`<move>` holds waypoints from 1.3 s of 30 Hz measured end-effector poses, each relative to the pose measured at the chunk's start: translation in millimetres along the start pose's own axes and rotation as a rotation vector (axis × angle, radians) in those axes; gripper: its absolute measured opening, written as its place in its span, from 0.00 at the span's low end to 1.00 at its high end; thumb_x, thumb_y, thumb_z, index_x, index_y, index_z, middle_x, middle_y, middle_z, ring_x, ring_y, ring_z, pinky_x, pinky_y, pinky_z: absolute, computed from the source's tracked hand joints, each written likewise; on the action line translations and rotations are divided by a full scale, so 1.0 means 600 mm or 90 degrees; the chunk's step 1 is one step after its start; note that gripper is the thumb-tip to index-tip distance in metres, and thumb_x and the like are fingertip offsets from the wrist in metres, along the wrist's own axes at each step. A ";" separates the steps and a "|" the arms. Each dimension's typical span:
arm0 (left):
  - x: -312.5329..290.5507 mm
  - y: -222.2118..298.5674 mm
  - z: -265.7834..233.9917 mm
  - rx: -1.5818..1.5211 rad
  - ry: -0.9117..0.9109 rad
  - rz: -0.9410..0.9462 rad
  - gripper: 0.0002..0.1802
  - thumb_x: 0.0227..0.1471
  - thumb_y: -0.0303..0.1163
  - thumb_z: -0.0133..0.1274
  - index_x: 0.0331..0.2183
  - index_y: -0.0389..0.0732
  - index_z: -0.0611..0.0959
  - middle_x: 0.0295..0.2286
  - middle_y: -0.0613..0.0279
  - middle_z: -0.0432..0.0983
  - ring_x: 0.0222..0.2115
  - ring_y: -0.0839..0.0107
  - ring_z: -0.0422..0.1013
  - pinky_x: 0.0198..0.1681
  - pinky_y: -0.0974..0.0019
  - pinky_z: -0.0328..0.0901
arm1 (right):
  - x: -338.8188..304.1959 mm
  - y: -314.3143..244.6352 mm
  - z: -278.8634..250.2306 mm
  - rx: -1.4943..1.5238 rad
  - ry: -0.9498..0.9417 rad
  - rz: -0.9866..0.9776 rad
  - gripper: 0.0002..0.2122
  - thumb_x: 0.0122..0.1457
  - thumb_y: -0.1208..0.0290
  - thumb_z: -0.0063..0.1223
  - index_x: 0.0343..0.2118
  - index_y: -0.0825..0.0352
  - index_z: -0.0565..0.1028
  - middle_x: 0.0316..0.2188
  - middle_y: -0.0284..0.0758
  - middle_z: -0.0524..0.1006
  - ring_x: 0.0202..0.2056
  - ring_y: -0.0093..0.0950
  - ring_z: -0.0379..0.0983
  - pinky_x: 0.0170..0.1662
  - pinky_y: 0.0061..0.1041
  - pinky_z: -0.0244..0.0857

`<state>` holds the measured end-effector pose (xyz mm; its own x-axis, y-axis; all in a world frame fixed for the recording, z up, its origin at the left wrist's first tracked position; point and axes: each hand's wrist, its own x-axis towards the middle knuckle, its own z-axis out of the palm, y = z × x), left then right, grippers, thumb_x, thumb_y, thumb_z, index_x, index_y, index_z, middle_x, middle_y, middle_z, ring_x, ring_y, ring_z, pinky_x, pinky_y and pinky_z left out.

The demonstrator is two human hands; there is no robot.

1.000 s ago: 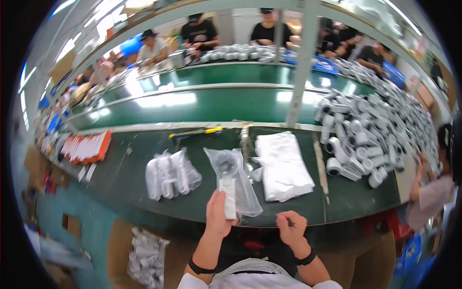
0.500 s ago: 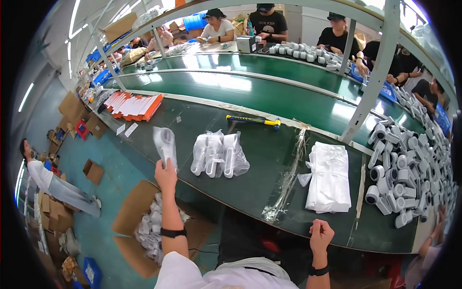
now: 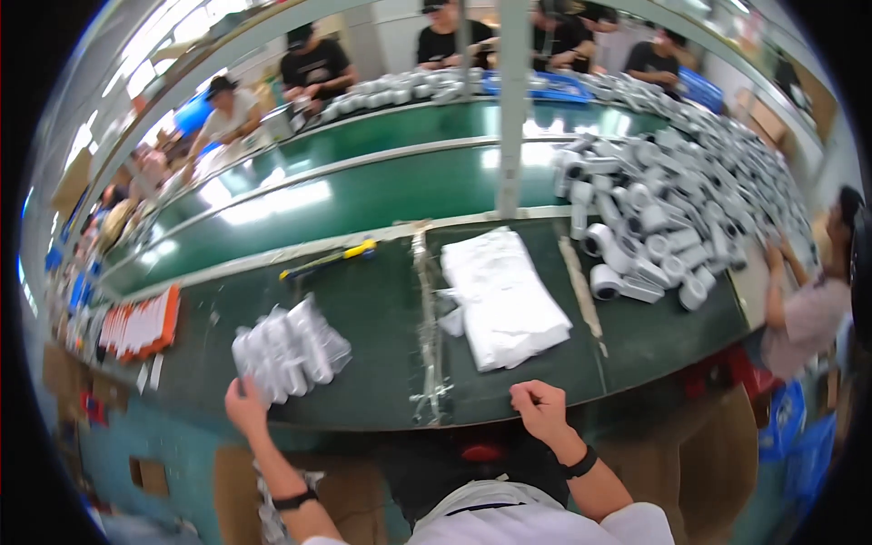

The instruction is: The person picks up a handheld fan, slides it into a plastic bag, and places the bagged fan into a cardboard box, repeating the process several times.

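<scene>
My left hand [image 3: 246,406] is at the near end of a white, handled device in a clear plastic bag [image 3: 251,356], its fingers closed about that end, slightly blurred. This one lies leftmost in a row, beside several other bagged white devices [image 3: 307,338] on the dark green table. Over the table's front edge, my right hand [image 3: 540,409] is curled closed, with nothing visible in it. Just beyond it lies a stack of white plastic bags [image 3: 505,300]. A large heap of unbagged white and grey devices with round heads [image 3: 649,213] fills the far right.
A yellow and black hammer [image 3: 329,260] lies behind the row. Orange-and-white boxes [image 3: 141,322] stand at the left. A metal post [image 3: 511,118] rises at the table's back edge, before a green conveyor [image 3: 354,173]. Below stands an open carton [image 3: 238,495]. Co-workers sit opposite; one person [image 3: 808,309] is at right.
The view has turned to the right. My left hand has brought the bagged device from above the table down to the left end of the row. My right hand remains closed.
</scene>
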<state>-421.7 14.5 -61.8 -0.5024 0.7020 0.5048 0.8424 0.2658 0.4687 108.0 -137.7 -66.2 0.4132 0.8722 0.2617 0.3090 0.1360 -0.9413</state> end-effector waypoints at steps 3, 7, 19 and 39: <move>-0.021 0.099 -0.033 -0.043 0.075 0.104 0.19 0.53 0.38 0.56 0.43 0.36 0.80 0.43 0.51 0.76 0.42 0.57 0.72 0.40 0.60 0.66 | 0.007 -0.013 -0.064 -0.020 0.046 -0.021 0.04 0.56 0.78 0.54 0.27 0.71 0.78 0.20 0.32 0.77 0.23 0.17 0.72 0.27 0.18 0.65; -0.102 0.265 -0.075 -0.297 -0.098 0.096 0.16 0.53 0.31 0.55 0.44 0.38 0.79 0.46 0.58 0.74 0.42 0.69 0.71 0.39 0.68 0.66 | 0.091 0.000 -0.195 -0.219 0.299 -0.022 0.06 0.56 0.74 0.56 0.33 0.71 0.76 0.26 0.34 0.78 0.26 0.20 0.71 0.31 0.19 0.66; -0.363 0.619 0.019 -0.480 -0.373 0.692 0.12 0.40 0.27 0.63 0.32 0.38 0.82 0.34 0.59 0.77 0.36 0.59 0.71 0.40 0.59 0.67 | 0.231 0.080 -0.302 -0.762 0.147 -0.114 0.23 0.47 0.68 0.60 0.49 0.65 0.71 0.48 0.36 0.71 0.52 0.36 0.64 0.47 0.37 0.62; -0.375 0.634 0.064 -0.338 -0.342 0.733 0.05 0.44 0.32 0.61 0.26 0.44 0.81 0.28 0.67 0.74 0.30 0.64 0.70 0.32 0.60 0.63 | 0.325 0.082 -0.376 -0.699 0.011 0.172 0.26 0.54 0.59 0.55 0.57 0.56 0.67 0.57 0.36 0.66 0.58 0.37 0.60 0.57 0.50 0.52</move>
<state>19.2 -16.9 -25.3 0.6602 0.5511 0.5103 0.4923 -0.8306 0.2601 397.0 -67.0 -13.2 0.5893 0.8029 0.0893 0.7898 -0.5494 -0.2728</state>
